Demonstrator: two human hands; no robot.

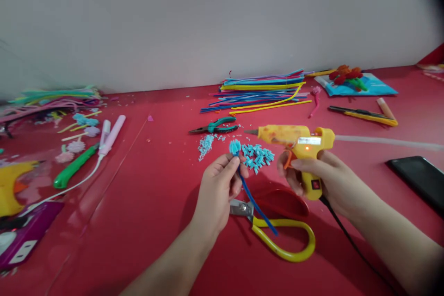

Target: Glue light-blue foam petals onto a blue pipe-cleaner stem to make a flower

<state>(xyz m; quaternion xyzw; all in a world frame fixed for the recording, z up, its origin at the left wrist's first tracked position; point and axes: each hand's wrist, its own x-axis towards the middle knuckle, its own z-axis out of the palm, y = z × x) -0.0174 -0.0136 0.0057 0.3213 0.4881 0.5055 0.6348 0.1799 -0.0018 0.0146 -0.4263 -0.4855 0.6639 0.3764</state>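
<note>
Between the thumb and fingers of my left hand (222, 180) is a pipe-cleaner flower (235, 147), with a light blue head on top and a dark blue stem (255, 204) slanting down to the right. My right hand (312, 173) is wrapped round the handle of a yellow hot glue gun (291, 135), fingers at its orange trigger (288, 160). Its nozzle points left, a little above and right of the flower head, apart from it. A pile of short light blue pieces (258, 157) lies just behind my left fingertips. Scissors (294, 254) with red and yellow handles lie below the hands, partly covered.
Pliers (217, 127) and blue fluff (206, 145) lie behind the hands. Pipe cleaners (260, 92) are bundled by the wall. At right are a phone (419, 180) and a utility knife (364, 114). At left are a purple power strip (33, 236), a green-handled cutter (74, 166) and another glue gun (14, 185).
</note>
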